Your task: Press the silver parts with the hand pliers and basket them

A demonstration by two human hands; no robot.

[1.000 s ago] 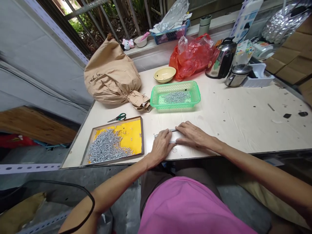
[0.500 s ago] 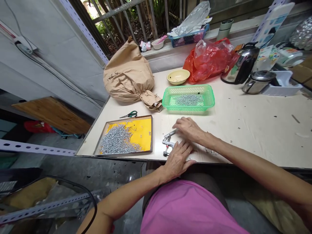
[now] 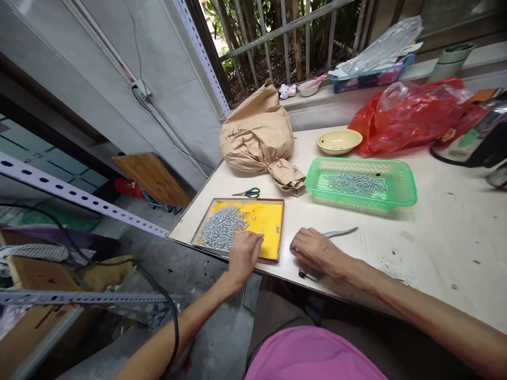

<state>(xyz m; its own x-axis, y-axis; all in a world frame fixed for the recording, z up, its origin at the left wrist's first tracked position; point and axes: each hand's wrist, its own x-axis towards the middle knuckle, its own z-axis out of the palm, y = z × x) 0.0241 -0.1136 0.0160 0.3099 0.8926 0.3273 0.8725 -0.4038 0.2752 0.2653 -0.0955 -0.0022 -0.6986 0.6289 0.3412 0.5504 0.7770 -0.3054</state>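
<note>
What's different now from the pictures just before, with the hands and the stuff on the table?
The left hand has come away from the metal tool and moved left, over the tray of small metal pieces; whether it holds one is unclear. The right hand has shifted left along the tool and covers much of it. The view has swung left. The scissors, paper bag and green basket stayed put.

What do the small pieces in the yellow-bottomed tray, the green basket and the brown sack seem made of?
Small pieces: probably metal, bright silvery finish; they glint. Green basket: likely moulded plastic, glossy; translucent walls, regular holes. Brown sack: apparently matte paper, stiffly creased, though cloth is possible.
</note>
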